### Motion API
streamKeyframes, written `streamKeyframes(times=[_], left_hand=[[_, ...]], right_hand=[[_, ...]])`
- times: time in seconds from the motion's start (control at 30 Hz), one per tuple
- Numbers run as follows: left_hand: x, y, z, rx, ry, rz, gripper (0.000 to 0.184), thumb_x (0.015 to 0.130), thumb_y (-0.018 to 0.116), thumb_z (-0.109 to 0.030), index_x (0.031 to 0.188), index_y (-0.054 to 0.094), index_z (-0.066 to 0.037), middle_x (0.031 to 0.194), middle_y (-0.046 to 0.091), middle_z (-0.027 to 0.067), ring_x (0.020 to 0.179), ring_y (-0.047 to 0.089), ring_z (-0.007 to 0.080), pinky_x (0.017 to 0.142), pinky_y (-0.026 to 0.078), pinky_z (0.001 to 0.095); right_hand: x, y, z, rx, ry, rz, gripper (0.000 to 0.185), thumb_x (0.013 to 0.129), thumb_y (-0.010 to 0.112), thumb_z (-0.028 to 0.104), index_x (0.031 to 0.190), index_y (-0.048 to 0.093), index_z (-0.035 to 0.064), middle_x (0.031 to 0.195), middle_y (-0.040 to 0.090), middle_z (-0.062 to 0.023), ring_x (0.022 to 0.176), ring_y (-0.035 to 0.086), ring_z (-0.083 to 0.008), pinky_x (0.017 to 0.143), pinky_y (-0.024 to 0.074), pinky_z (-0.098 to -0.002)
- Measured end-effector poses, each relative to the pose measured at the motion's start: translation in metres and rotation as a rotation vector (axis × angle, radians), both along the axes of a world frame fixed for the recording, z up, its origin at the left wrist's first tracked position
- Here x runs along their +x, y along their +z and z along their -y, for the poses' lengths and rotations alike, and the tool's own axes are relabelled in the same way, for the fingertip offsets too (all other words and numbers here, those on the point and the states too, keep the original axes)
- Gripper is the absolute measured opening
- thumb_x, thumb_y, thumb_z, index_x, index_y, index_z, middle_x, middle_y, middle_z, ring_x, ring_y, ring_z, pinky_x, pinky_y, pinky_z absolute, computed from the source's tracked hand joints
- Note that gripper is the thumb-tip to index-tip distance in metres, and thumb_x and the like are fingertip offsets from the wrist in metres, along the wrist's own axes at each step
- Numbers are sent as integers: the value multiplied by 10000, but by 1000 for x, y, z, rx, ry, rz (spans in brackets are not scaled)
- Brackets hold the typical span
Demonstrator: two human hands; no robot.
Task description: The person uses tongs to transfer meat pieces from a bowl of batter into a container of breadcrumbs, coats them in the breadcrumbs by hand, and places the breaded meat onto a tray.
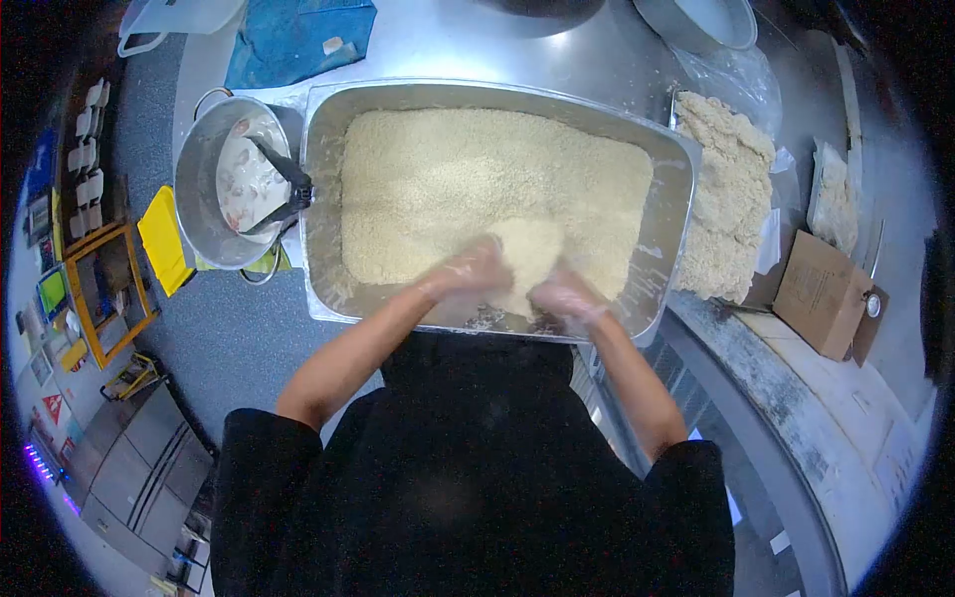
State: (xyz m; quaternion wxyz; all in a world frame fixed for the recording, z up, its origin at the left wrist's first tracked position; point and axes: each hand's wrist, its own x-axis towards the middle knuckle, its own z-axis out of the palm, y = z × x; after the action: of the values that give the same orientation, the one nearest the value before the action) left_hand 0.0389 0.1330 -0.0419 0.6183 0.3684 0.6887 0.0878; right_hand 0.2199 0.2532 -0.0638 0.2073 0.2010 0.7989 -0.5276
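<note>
A large metal tub [686, 214] holds a deep bed of pale breadcrumbs [428, 179]. My left hand [473, 271] and my right hand [569, 297], both in thin clear gloves, are down in the crumbs near the tub's front wall. Between them rises a pale crumb-covered mound [529, 249]; whether a piece of food is inside is hidden. Motion blurs both hands, and their fingers are partly buried. Left of the tub stands a metal pot [194, 194] of white batter [244, 184] with pinkish pieces in it. Black-tipped tongs [295, 186] rest at its right rim.
To the tub's right lies a tray heaped with coarser crumbs [721, 199]. A blue cloth [298, 40] and a clear plastic container [179, 14] are at the back left. A round metal pan [701, 22] is at the back right, with a cardboard box [821, 294] farther right.
</note>
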Motion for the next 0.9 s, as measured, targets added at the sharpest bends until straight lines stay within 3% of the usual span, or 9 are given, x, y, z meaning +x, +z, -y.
streamKeyframes(times=[0.07,0.13,0.17,0.23,0.3,0.37,0.47,0.57,0.9], left_hand=[[-3,11,3,173,376,-2,533,891,618,-262,1334,553,27,1178,669,253,963,688,371,879,558,425],[-24,17,6,447,532,-89,463,915,615,-316,1238,598,16,949,687,198,804,685,294,745,585,431],[-34,19,5,587,611,-131,441,927,613,-343,1190,621,11,835,696,170,724,683,255,678,599,435],[-58,22,-10,523,532,-348,512,955,573,-398,1280,583,-3,1035,684,216,980,668,290,882,554,467],[-72,-3,-24,569,374,-614,588,970,536,-454,1369,535,-23,1247,617,237,1217,574,318,1057,446,499],[-65,-54,-38,726,131,-922,669,973,500,-511,1457,475,-49,1470,494,233,1434,401,340,1203,276,531],[-53,-44,-28,473,155,-708,722,964,487,-491,1547,364,-83,1637,269,172,1532,177,360,1254,68,520],[-54,-40,-27,462,61,-814,753,942,514,-458,1559,330,-68,1622,286,204,1516,225,380,1242,115,540],[-17,-67,2,610,345,-763,779,896,565,-422,1527,378,-4,1597,282,284,1465,298,467,1157,279,591]], right_hand=[[-22,61,-26,-218,-325,335,608,819,721,210,1350,528,-16,1225,670,-221,1172,635,-286,1004,496,-384],[-32,88,-36,31,-374,406,569,841,723,204,1339,545,-3,1249,647,-229,1193,616,-261,993,503,-374],[-23,70,-35,273,-350,206,561,850,722,225,1339,550,7,1264,630,-230,1194,610,-276,988,507,-391],[-15,11,-38,750,-283,-215,548,870,719,268,1337,560,28,1294,598,-231,1196,600,-305,977,514,-427],[-69,-11,-50,956,-201,-652,499,906,671,283,1332,571,43,1359,541,-213,1243,554,-383,1004,484,-505],[-98,-29,-49,875,-124,-653,552,897,678,303,1381,536,79,1403,509,-206,1295,494,-414,1065,413,-540],[-92,-54,-35,826,-84,-616,601,893,677,299,1428,502,90,1440,480,-205,1335,455,-426,1113,363,-551],[-102,-50,-35,856,-60,-561,603,903,650,302,1439,495,74,1472,456,-208,1349,442,-428,1120,352,-560],[-87,-43,-1,697,-71,-218,671,906,578,335,1493,430,46,1540,392,-226,1373,412,-449,1094,333,-607]])
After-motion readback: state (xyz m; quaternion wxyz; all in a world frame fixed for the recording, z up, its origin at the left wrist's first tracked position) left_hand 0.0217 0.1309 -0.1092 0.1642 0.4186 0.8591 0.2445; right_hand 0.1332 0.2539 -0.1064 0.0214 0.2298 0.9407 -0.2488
